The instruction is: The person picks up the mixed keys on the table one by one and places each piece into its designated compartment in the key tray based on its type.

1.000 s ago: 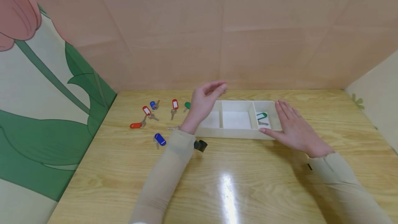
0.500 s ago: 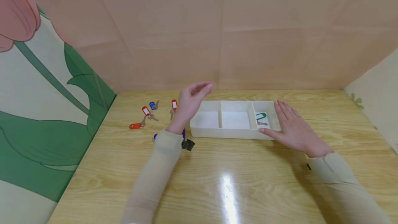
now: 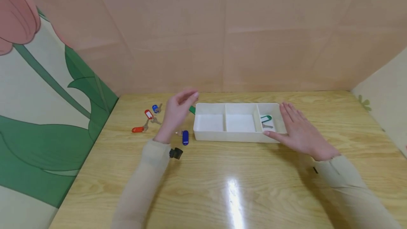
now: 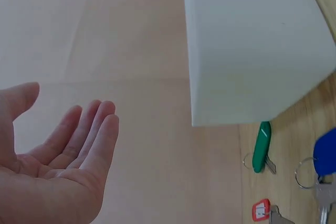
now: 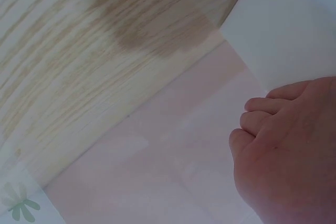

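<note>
A white tray (image 3: 235, 136) with three compartments lies on the table. Its right compartment holds a key with a green tag (image 3: 266, 118). My right hand (image 3: 302, 133) rests against the tray's right end, fingers straight and thumb at the front rim; the right wrist view shows this hand (image 5: 289, 145) by the white wall. My left hand (image 3: 175, 113) is held above the keys just left of the tray, fingers loosely bent, holding nothing. In the left wrist view the same hand (image 4: 63, 161) is empty, with a green-tagged key (image 4: 261, 148) and a blue tag (image 4: 326, 153) beyond the tray.
Left on the table lie keys with red tags (image 3: 138, 129) (image 3: 148, 114) and a blue tag (image 3: 155, 108). Another blue tag (image 3: 185, 138) is near the tray's left front corner. A pink wall covering (image 3: 222, 45) stands behind the table.
My left hand has moved left, from over the tray's left end to above the keys, uncovering the left compartment. My right hand has stayed at the tray's right end.
</note>
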Tool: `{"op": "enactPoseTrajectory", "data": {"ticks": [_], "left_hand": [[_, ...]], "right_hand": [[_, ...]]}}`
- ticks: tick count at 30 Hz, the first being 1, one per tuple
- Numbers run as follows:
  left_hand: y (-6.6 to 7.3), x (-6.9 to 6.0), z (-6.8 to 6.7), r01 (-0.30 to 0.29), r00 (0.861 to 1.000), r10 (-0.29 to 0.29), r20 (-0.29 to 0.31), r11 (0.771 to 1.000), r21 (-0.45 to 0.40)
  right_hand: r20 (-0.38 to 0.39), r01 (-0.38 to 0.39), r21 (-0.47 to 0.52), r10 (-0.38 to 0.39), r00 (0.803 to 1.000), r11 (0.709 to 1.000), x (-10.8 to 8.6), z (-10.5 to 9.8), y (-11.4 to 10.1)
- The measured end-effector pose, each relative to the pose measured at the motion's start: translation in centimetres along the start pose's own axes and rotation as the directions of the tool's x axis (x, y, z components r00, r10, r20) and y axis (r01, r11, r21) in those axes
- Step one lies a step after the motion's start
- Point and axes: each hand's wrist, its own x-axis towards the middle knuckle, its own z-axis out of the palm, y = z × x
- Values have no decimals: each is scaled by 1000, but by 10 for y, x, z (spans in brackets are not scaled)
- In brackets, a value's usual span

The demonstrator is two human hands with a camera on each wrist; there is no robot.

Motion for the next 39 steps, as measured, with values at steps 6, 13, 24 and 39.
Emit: {"op": "enactPoseTrajectory", "data": {"ticks": [6, 13, 24, 39], "left_hand": [[-8, -4, -6, 30, 1000, -29, -8, 999, 17], [-17, -7, -8, 55, 998, -54, -23, 998, 38], [-30, -13, -14, 80, 996, -76, -39, 992, 93], [-47, -6, -21, 148, 987, -144, -76, 988, 49]], "right_hand": [[2, -1, 6, 1, 1000, 1000, 0, 1, 0], [-1, -1, 3, 1, 1000, 1000, 1, 1, 2], [-10, 2, -3, -2, 1000, 1000, 1, 0, -1], [1, -8, 3, 8, 1000, 1000, 2, 1, 2]]}}
